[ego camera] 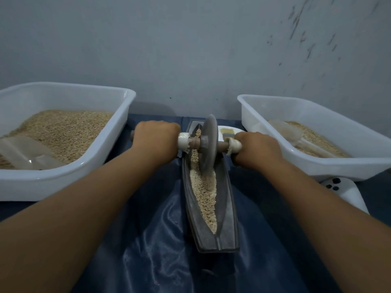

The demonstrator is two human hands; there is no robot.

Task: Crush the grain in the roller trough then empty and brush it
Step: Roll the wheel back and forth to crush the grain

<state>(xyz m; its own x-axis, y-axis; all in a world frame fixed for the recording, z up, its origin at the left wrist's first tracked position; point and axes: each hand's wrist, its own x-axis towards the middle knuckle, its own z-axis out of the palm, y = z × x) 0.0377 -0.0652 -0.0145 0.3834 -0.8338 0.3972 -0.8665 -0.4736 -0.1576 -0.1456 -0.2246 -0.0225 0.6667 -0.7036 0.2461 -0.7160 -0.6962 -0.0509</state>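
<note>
Your left hand point(155, 138) and right hand point(255, 148) each grip an end of the axle; the roller wheel point(208, 144) sits toward the far end of the trough point(227, 218). Keep the axle level, press evenly, and roll through the grain point(204, 193) at the near end.

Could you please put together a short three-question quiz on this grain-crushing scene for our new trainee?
1. True or false: both hands grip the axle of the roller wheel.
2. Where does the wheel sit in the trough: A) the far part, B) the near tip, C) outside it?
3. Fill in: a clear scoop lies in each white ____.

Key:
1. True: the left hand and the right hand hold the two ends.
2. A; grain lies before it.
3. tub: left tub, right tub.
</note>
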